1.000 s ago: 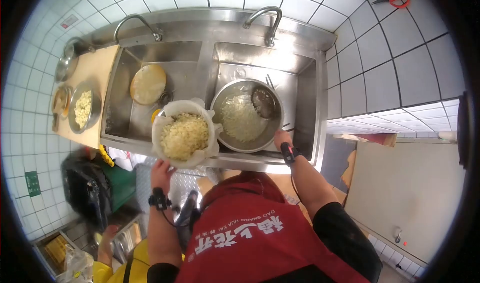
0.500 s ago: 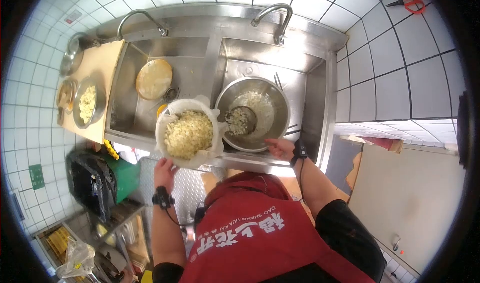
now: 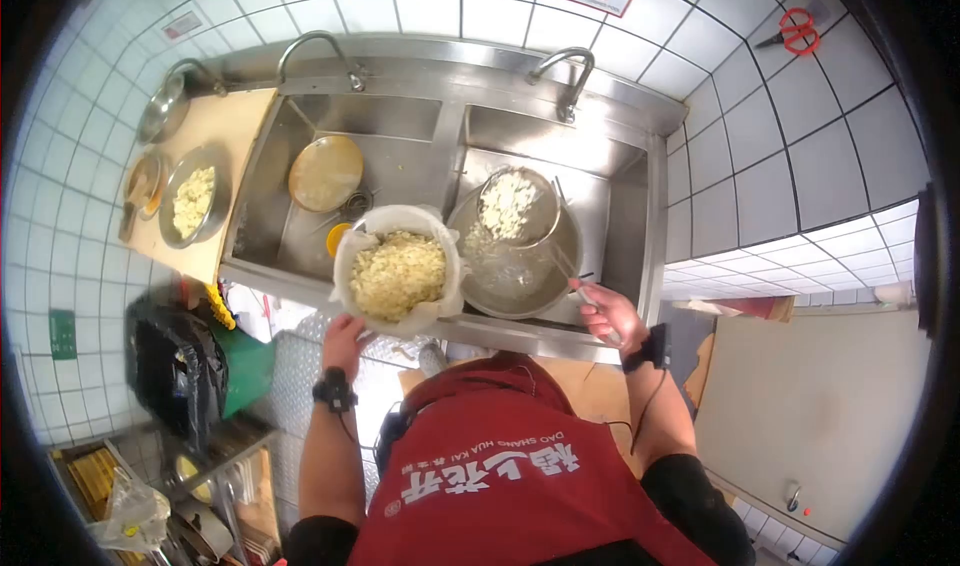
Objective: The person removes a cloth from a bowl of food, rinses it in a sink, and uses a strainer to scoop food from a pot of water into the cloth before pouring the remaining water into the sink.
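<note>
My right hand (image 3: pixel 608 314) is closed around the handle of a round metal strainer (image 3: pixel 543 216). White chopped pieces (image 3: pixel 507 204) fill the strainer, which is over a large steel bowl (image 3: pixel 503 306) in the right sink basin. Cloudy liquid shows inside that bowl. At the near edge of a round container lined with white cloth (image 3: pixel 453 256), my left hand (image 3: pixel 345 343) has its fingers closed on the rim. This container sits by the sink's front edge, left of the steel bowl, and is heaped with pale yellow chopped pieces (image 3: pixel 397 276).
A round yellowish board or lid (image 3: pixel 326 174) lies in the left sink basin (image 3: pixel 400 181). To its left, a wooden board (image 3: pixel 225 126) bears a steel bowl (image 3: pixel 212 221) of chopped pieces. Two faucets (image 3: pixel 570 101) rise behind. A black-lined bin (image 3: pixel 175 366) stands lower left.
The strainer has come up from inside the steel bowl, carrying white pieces. My right hand has moved right and now grips its handle. My left hand stays by the lined container; the view has shifted.
</note>
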### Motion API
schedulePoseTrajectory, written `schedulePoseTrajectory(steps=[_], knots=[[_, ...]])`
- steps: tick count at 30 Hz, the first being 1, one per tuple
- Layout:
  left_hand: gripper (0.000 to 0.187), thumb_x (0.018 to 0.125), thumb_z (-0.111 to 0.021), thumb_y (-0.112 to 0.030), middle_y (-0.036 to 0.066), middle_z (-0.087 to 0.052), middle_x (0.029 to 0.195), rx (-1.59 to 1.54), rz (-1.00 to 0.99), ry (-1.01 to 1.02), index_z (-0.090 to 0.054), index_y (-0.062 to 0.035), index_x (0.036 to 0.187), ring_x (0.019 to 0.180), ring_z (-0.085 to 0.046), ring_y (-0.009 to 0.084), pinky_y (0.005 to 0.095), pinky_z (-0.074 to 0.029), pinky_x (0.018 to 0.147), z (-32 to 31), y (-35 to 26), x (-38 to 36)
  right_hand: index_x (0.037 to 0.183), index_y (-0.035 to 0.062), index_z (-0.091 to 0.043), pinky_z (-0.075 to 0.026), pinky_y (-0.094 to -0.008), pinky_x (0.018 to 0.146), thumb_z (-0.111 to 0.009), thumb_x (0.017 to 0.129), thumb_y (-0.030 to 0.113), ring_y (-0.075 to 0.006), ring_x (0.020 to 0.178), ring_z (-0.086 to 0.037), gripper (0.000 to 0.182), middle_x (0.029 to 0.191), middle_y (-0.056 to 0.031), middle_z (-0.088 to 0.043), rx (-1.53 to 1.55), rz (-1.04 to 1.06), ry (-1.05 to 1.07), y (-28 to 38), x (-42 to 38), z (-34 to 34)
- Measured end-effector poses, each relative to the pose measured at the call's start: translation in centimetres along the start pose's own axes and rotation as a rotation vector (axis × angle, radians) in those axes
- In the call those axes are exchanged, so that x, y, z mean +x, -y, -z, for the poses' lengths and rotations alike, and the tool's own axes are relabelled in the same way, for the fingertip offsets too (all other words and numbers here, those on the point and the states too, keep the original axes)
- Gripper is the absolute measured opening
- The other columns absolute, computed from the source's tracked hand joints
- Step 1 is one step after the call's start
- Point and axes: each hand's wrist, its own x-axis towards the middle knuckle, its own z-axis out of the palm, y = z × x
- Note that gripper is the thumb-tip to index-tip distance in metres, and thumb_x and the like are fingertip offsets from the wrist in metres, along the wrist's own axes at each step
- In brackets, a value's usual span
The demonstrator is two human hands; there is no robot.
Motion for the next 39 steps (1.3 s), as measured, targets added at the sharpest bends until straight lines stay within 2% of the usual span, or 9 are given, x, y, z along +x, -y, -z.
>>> schedulePoseTrajectory(steps=[5,9,11,13,14,27,32,33,39], knots=[[0.02,0.096,-0.056,-0.013,0.011,-0.065,0.109,-0.071,0.063,-0.003,-0.06,0.0025,0.108,0.105,-0.064,0.0225,0.0389,-0.056,0.093,-0.6,-1.3,-0.6,0.147,0.0124,-0.045,-0.023,-0.0184,0.04,-0.048,0.106,0.026,-0.0034,0.049,-0.029,0.043,0.071,0.0036,-0.045,-0.219,0.159,-0.048,0.5,-4.6,-7.5],[0.018,0.097,-0.056,-0.014,0.01,-0.065,0.109,-0.099,0.058,0.044,-0.06,0.0012,0.107,0.103,-0.065,0.0213,0.0388,-0.055,0.094,-0.1,-1.0,-0.5,0.147,0.0152,-0.049,-0.031,-0.0212,0.048,-0.05,0.106,0.03,-0.0036,0.056,-0.036,0.044,0.073,0.0068,-0.047,-0.635,0.321,-0.093,-3.5,-3.7,-10.2],[0.018,0.098,-0.057,-0.014,0.01,-0.065,0.109,-0.108,0.052,0.061,-0.06,0.0007,0.107,0.102,-0.065,0.0209,0.0387,-0.056,0.094,0.1,-0.9,-0.4,0.146,0.0146,-0.051,-0.042,-0.0281,0.053,-0.056,0.103,0.027,-0.0124,0.057,-0.05,0.045,0.075,0.0009,-0.057,-0.809,0.398,-0.125,-6.4,-1.8,-10.2],[0.016,0.098,-0.057,-0.013,0.009,-0.065,0.108,-0.14,0.054,0.078,-0.061,-0.0005,0.107,0.101,-0.065,0.0199,0.0385,-0.056,0.094,0.3,-0.5,-0.1,0.146,0.0128,-0.049,-0.05,-0.038,0.059,-0.06,0.099,0.021,-0.0284,0.062,-0.06,0.05,0.08,-0.0116,-0.063,-1.405,1.212,-0.107,-8.6,0.0,-10.8],[0.016,0.098,-0.057,-0.013,0.009,-0.065,0.108,-0.141,0.052,0.078,-0.061,-0.0005,0.107,0.101,-0.065,0.0199,0.0385,-0.056,0.094,0.4,-0.4,0.0,0.147,0.0122,-0.047,-0.053,-0.0452,0.065,-0.062,0.095,0.016,-0.0395,0.069,-0.062,0.054,0.082,-0.0195,-0.062,-1.498,1.114,-0.114,-9.3,-0.1,-11.1],[0.024,0.094,-0.061,-0.015,0.011,-0.067,0.108,-0.11,0.052,0.094,-0.062,0.0022,0.11,0.1,-0.065,0.0206,0.0363,-0.056,0.089,0.7,0.0,0.5,0.148,0.0131,-0.045,-0.051,-0.0471,0.06,-0.062,0.095,0.017,-0.0368,0.066,-0.06,0.056,0.08,-0.015,-0.059,-1.619,1.117,-0.232,-11.4,-0.4,-10.4],[0.025,0.094,-0.061,-0.014,0.011,-0.067,0.109,-0.079,0.069,0.068,-0.062,0.0027,0.112,0.101,-0.065,0.0211,0.037,-0.056,0.09,0.2,-0.4,0.1,0.145,0.0091,-0.049,-0.053,-0.0389,0.09,-0.058,0.1,0.018,-0.0372,0.102,-0.068,0.047,0.111,-0.0249,-0.068,-1.136,1.059,-0.412,-8.9,-1.1,-7.9],[0.026,0.094,-0.06,-0.013,0.011,-0.067,0.109,-0.076,0.061,0.065,-0.062,0.0031,0.114,0.101,-0.065,0.0212,0.0372,-0.056,0.091,0.2,-0.4,0.1,0.142,0.007,-0.052,-0.049,-0.034,0.097,-0.055,0.102,0.021,-0.0356,0.116,-0.065,0.042,0.122,-0.0278,-0.064,-0.985,0.895,-0.425,-8.2,-1.0,-6.7],[0.028,0.095,-0.058,-0.012,0.011,-0.066,0.111,0.021,0.027,0.059,-0.061,0.0037,0.119,0.104,-0.064,0.0216,0.0384,-0.056,0.093,0.1,-0.2,0.2,0.138,0.0012,-0.054,-0.05,-0.0398,0.095,-0.051,0.1,0.023,-0.0427,0.113,-0.063,0.043,0.117,-0.0295,-0.065,-1.151,0.42,-0.617,-4.5,2.5,-0.2]])
